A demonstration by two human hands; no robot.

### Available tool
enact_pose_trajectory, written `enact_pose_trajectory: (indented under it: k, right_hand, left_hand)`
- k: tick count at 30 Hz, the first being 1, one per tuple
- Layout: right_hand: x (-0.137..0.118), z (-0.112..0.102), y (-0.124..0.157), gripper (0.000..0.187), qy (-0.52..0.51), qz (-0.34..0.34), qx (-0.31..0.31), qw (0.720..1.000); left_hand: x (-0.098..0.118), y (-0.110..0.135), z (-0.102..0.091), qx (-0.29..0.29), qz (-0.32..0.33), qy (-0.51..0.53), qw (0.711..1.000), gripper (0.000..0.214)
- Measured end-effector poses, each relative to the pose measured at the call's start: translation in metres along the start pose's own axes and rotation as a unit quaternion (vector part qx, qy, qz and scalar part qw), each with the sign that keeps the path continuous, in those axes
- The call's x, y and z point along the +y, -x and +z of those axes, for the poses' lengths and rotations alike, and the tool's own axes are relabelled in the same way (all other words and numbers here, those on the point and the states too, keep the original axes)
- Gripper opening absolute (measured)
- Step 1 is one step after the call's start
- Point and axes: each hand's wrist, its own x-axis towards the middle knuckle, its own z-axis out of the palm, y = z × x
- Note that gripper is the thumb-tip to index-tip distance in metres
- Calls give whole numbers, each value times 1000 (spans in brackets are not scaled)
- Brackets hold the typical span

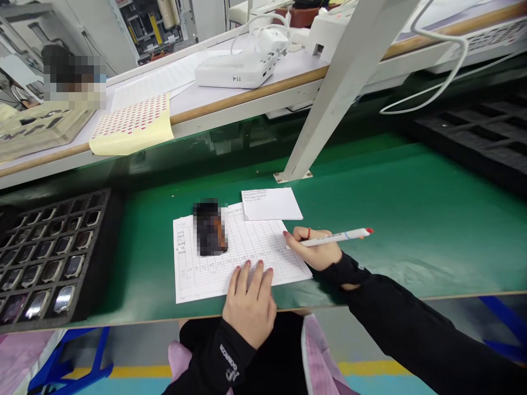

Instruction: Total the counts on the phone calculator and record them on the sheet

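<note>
White pen (341, 237), inside right grip (316, 250), tip over ruled sheet (253, 238)

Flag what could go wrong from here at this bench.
Sheet shift: the left hand rests on the sheet's near edge; if it slips, the pen in the right hand might stray.
Hidden entries: the dark object and small white paper lie over parts of the grid, so something could be missed.
Knock: the left black tray sits close to the front edge and might get bumped.
</note>
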Motion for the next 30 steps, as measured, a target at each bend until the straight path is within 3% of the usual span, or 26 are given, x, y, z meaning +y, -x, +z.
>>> enact_pose_trajectory:
  k: [15, 20, 30]
  right_hand:
    - [1, 0, 0, 40, -14, -3, -7, 1000]
    - [3, -1, 3, 40, -25, 32, 14, 999]
    - [1, -1, 1, 39, -7, -10, 8, 1000]
  left_hand:
    - [0, 0, 0, -2, 2, -7, 1000, 46]
    - [0, 0, -1, 0, 2, -4, 1000, 46]
    - [0, 0, -1, -1, 1, -1, 1000, 46]
